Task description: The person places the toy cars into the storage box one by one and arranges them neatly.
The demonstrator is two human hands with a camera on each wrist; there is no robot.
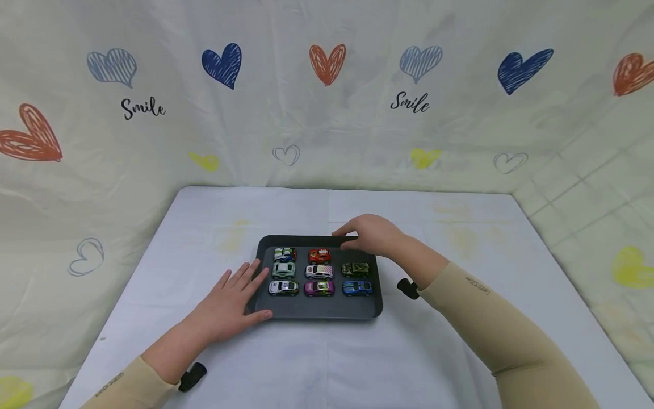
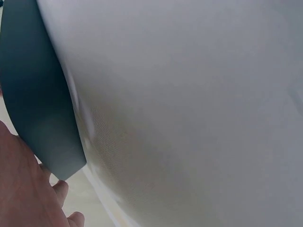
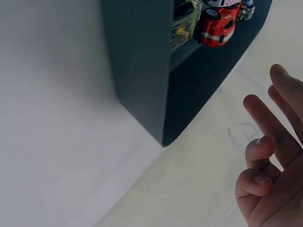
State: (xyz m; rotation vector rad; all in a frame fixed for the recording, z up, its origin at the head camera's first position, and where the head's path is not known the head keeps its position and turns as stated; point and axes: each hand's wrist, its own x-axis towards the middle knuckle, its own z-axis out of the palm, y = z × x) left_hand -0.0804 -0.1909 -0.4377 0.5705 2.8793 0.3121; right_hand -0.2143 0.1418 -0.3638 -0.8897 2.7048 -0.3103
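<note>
A dark grey tray [image 1: 319, 309] lies on the white-covered table, holding several small toy cars in rows. My left hand [image 1: 230, 304] is spread along the tray's left edge, its fingers straight and fingertips over the rim. My right hand [image 1: 375, 234] is at the far right corner, and the right wrist view shows its loosely bent fingers apart from the tray, holding nothing. Closest to it are a green camouflage car [image 1: 355, 269] and a red car [image 1: 319, 256]. A blue car [image 1: 357, 288] sits at the near right, beside a purple car [image 1: 319, 288] and a white car [image 1: 283, 288].
White cloth [image 1: 327, 363] covers the table around the tray. Behind it hangs a pale backdrop [image 1: 347, 130] printed with hearts and the word "Smile". Each wrist carries a small black device, such as the wrist camera [image 1: 192, 377] on the left.
</note>
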